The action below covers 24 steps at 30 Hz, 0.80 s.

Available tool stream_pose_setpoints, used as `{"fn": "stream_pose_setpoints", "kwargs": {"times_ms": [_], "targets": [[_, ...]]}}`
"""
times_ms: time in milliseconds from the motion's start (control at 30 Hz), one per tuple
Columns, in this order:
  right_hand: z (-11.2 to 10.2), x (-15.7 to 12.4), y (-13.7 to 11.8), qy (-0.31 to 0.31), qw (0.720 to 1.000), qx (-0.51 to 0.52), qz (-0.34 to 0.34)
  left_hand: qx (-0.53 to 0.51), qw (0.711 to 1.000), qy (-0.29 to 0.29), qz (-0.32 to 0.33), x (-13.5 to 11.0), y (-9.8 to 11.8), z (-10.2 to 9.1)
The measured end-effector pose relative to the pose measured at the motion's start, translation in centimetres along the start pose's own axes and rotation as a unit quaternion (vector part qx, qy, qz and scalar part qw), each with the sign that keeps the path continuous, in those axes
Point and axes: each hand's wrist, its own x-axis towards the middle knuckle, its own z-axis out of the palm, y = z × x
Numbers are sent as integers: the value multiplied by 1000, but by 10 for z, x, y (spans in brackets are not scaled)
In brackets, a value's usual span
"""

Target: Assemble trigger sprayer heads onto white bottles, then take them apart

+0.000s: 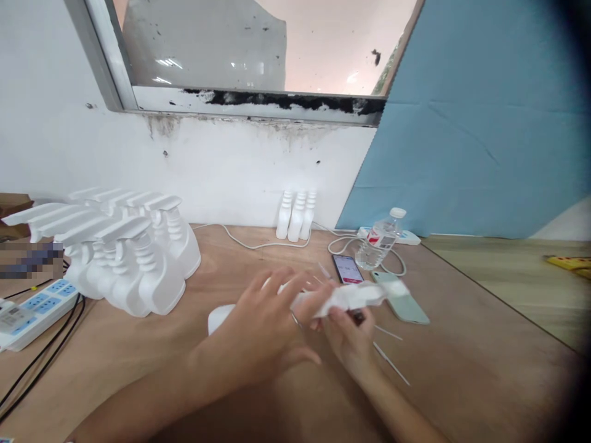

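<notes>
A white moulded piece [353, 296] lies slanted across my two hands, with a rounded white base [218, 318] showing at its left end. My left hand [265, 323] reaches over its middle, fingers bent across it and the thumb held apart; the palm hides much of the piece. Close to its right end, my right hand [351, 338] pinches the piece. Something small and dark [357, 317] shows by the right fingers, too blurred to name. Two thin white sticks [391, 363] lie on the table beside my right hand.
Similar white pieces [124, 258] stand grouped at left, near a power strip [44, 311] with black cables. Three small white ribbed pieces [296, 216] stand by the wall. At right are a water bottle [378, 243], a lit phone [347, 269], a pale green phone [409, 306] and a white cable.
</notes>
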Motion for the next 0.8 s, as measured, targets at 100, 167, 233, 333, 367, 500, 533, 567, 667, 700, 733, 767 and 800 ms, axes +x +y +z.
{"fn": "stream_pose_setpoints", "kwargs": {"times_ms": [100,167,233,333,367,500,533,567,667,700,733,767,800], "targets": [[5,13,-11,21,996,87,18,61,994,-75,-49,0,-19,10],[7,19,-15,31,993,113,31,91,990,-87,-58,1,-27,13],[8,23,-16,58,987,146,36,117,989,-68,-52,2,-30,16],[6,28,-16,112,971,204,61,148,988,-22,-31,4,-30,22],[4,30,-16,120,965,217,78,146,989,-15,-23,4,-30,26],[-5,38,-15,109,957,232,136,37,997,-42,-43,6,-30,39],[-7,40,-15,99,959,225,137,-22,995,-68,-75,7,-32,40],[-10,41,-16,85,964,216,131,-98,984,-98,-116,7,-35,41],[-16,41,-22,7,977,194,84,-395,866,-204,-227,8,-50,38],[-17,39,-24,-20,978,194,70,-492,801,-231,-250,8,-55,37],[-18,38,-26,-43,978,197,60,-574,730,-256,-268,8,-59,36],[-19,36,-27,-60,976,200,55,-636,661,-283,-280,9,-63,37],[-19,34,-28,-72,976,201,52,-680,597,-316,-287,9,-65,38]]}}
